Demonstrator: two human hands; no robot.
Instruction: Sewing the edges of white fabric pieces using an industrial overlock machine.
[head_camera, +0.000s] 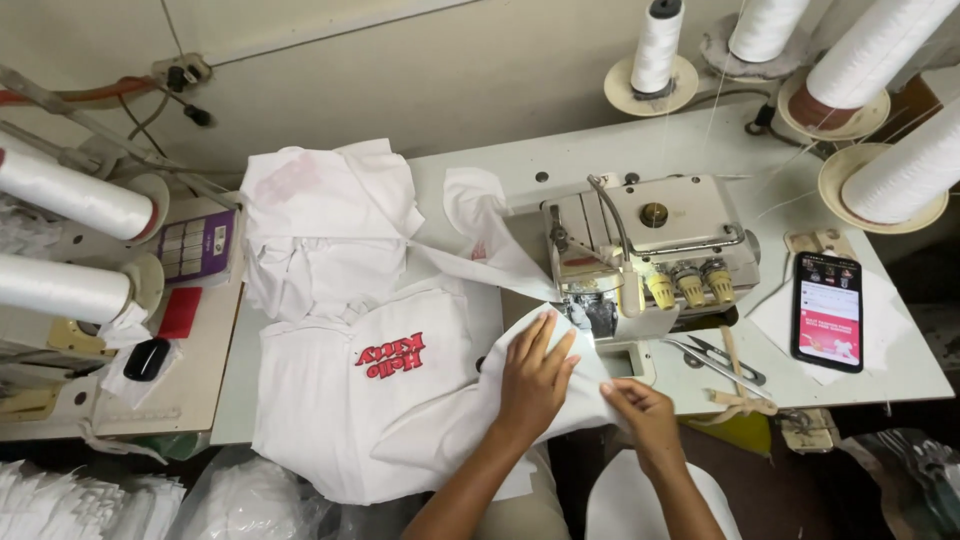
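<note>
A white garment piece (380, 400) with a red printed design lies on the sewing table, its edge running under the foot of a cream overlock sewing machine (650, 245). My left hand (535, 375) lies flat on the white fabric just in front of the machine's foot, fingers spread. My right hand (640, 410) pinches the fabric's near edge to the right of it. A pile of more white garment pieces (320, 220) is heaped at the back left of the table.
A phone (828, 310) with a lit screen lies at the right of the table (900, 370), thread snips (725, 358) beside the machine. Several large white thread cones (880, 50) stand at the back right and two at the left (70, 195). Bagged white fabric (90, 500) sits below.
</note>
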